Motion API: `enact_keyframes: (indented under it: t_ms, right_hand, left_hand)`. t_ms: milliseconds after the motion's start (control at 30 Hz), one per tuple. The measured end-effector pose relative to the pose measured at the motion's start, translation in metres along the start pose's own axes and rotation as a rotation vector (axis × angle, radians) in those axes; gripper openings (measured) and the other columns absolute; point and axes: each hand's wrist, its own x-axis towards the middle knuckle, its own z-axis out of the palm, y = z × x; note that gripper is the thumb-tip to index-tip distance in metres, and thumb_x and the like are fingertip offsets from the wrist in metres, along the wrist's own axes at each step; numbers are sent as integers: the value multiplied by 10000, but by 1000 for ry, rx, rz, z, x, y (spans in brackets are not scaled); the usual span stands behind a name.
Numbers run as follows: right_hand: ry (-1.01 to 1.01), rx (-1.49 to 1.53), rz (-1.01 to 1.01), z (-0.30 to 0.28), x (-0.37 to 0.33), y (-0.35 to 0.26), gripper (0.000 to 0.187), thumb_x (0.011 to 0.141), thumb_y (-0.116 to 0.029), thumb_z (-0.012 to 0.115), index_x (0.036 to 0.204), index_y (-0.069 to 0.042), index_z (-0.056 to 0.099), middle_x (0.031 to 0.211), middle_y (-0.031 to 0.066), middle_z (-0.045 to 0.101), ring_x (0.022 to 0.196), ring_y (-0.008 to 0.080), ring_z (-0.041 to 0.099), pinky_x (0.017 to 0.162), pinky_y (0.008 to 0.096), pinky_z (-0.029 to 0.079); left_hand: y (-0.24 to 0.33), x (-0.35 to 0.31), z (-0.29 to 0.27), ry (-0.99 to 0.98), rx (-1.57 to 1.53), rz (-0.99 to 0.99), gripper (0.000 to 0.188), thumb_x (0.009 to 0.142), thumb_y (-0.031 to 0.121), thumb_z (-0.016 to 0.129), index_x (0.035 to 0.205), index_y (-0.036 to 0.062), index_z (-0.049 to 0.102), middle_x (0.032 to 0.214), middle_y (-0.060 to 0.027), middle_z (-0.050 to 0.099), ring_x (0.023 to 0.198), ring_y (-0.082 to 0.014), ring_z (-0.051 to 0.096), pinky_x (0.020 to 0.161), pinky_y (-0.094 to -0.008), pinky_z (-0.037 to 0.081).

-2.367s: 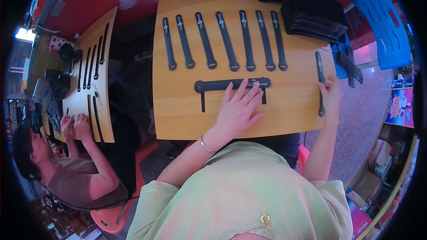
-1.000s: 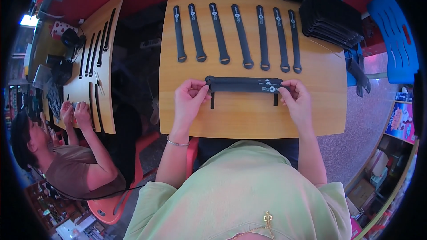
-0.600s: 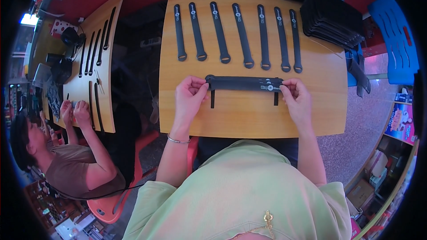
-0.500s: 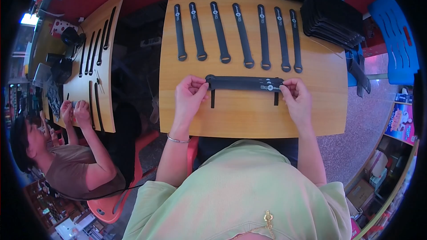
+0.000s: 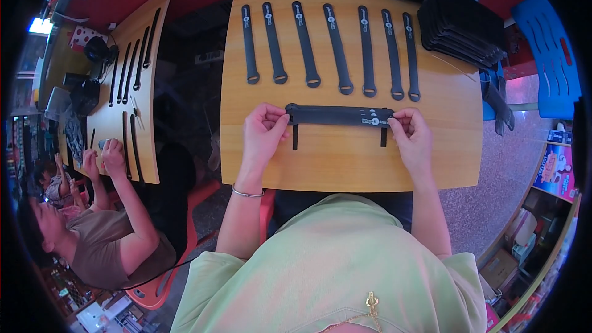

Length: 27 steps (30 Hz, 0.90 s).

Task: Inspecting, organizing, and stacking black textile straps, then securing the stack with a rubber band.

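Between my two hands a black strap (image 5: 333, 115) with pale print is stretched crosswise over the table. My left hand (image 5: 264, 134) pinches its rounded left end between thumb and fingers. The right end is pinched the same way by my right hand (image 5: 409, 138), beside the printed part. Two short, narrow black strips, a left one (image 5: 295, 137) and a right one (image 5: 383, 137), stick out below the strap toward me. Farther off, several flat black straps, one of them a middle strap (image 5: 337, 49), lie in a row, their slotted round ends facing me.
A stack of black pieces (image 5: 462, 28) stands at the wooden table's (image 5: 345, 169) far right. Beyond it is a blue plastic chair (image 5: 546, 55). On the left, a co-worker (image 5: 123, 228) sits at another table (image 5: 143, 80) that holds more black straps.
My hands and the stretched strap hold almost still. At the left, the co-worker's head and hands have shifted slightly.
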Motion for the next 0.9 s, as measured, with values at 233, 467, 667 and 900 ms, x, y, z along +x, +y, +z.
enact_keyframes:
  t_ms: [233, 467, 667, 900]
  right_hand:
    - [29, -50, -3, 1, 1, 1, 149, 827, -6, 655, 922, -29, 543, 759, -24, 548, 657, 32, 503, 584, 158, 421]
    - [80, -99, -41, 3, 1, 2, 168, 800, -46, 692, 880, -16, 548, 719, 9, 577, 621, 60, 534, 560, 196, 448]
    - [93, -155, -84, 4, 0, 0, 186, 796, -49, 698, 854, -18, 525, 702, 20, 570, 597, 71, 545, 532, 206, 444]
    - [98, -190, -76, 4, -1, -2, 196, 796, -52, 699, 835, -18, 510, 682, 23, 562, 577, 76, 544, 517, 215, 437]
  left_hand:
    - [-1, 1, 1, 5, 6, -9, 66, 835, 6, 626, 866, -7, 569, 668, -27, 582, 532, -75, 563, 475, -189, 443]
    - [0, 0, 2, 7, 19, -2, 63, 838, 11, 624, 858, -3, 566, 661, -26, 584, 532, -72, 563, 474, -189, 442]
    - [-3, 0, 3, 18, 37, 17, 66, 835, 13, 627, 851, -3, 565, 660, -26, 584, 524, -69, 562, 465, -185, 440]
    - [-3, 0, 3, 16, 33, 20, 66, 834, 7, 626, 849, -10, 564, 662, -28, 585, 525, -68, 564, 466, -183, 444]
